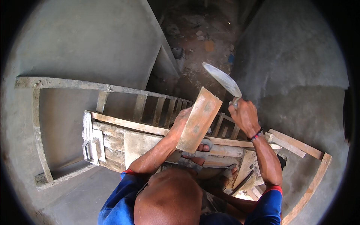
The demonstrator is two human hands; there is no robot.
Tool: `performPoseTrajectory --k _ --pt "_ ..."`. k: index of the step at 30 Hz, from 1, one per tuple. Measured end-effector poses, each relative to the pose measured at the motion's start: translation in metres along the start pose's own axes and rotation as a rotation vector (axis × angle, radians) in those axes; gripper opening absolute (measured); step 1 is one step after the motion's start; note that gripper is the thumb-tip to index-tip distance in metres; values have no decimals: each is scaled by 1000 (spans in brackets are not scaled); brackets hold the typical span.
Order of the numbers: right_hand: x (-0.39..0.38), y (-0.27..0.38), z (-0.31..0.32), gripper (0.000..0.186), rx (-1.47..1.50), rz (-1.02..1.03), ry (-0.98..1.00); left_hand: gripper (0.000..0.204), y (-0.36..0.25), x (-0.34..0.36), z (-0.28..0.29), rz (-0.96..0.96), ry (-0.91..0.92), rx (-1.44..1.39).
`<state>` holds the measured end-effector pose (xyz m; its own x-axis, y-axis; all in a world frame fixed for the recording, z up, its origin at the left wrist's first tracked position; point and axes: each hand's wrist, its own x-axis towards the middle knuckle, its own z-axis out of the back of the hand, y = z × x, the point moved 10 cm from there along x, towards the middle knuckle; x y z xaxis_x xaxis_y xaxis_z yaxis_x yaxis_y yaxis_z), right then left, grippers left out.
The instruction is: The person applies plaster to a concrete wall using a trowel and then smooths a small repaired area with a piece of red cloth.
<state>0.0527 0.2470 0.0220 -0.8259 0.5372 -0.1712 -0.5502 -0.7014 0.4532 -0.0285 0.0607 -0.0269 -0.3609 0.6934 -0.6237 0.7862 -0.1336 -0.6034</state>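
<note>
Trowel and hand-held board above a plank platform. The left hand [182, 119] grasps the wooden board [200, 119] at its side and underside (the fingers are largely hidden there), tilting it over the platform's edge. The right hand [245, 115] is closed round the handle of the trowel [223, 80], whose blade points forward and leftward, apart from the board. The visible face of the board carries grey smudges. For good handling, the board would best be levelled before bearing any load, the blade drawn flat across it, and the wrist left loose.

Surroundings: the planks [113, 143] carry a pale flat float [99, 139] at their left end, well apart from both hands. A ladder-like wooden frame [71, 83] lies beyond, between platform and grey wall [93, 41]; at right, a wooden rail [309, 187] could hamper a wide swing of the elbow. A sandalled foot [229, 175] rests on the platform, leaving little footing. The person's head [168, 198] hides part of the planks.
</note>
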Motion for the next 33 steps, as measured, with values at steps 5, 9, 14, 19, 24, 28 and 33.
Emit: performPoseTrajectory --k 5,9,14,19,24,28,33 --pt "-42 53 6 26 173 291 33 36 15 13 29 66 51 -394" --pt "-39 38 4 35 498 105 48 46 12 8 5 177 220 -369" --pt "-33 28 -27 31 962 -148 304 53 -7 -11 -53 166 534 -266" --pt "-38 17 -41 26 1165 -241 272 54 27 9 -10 139 576 -517" --pt "-51 12 -58 25 1513 -449 20 84 -14 2 -20 -210 421 -560" --pt "-56 26 -64 24 1598 -482 -49 85 -44 -22 -26 -612 232 -289" --pt "-69 38 -64 20 1465 -363 14 39 -53 -20 8 -715 -225 206"
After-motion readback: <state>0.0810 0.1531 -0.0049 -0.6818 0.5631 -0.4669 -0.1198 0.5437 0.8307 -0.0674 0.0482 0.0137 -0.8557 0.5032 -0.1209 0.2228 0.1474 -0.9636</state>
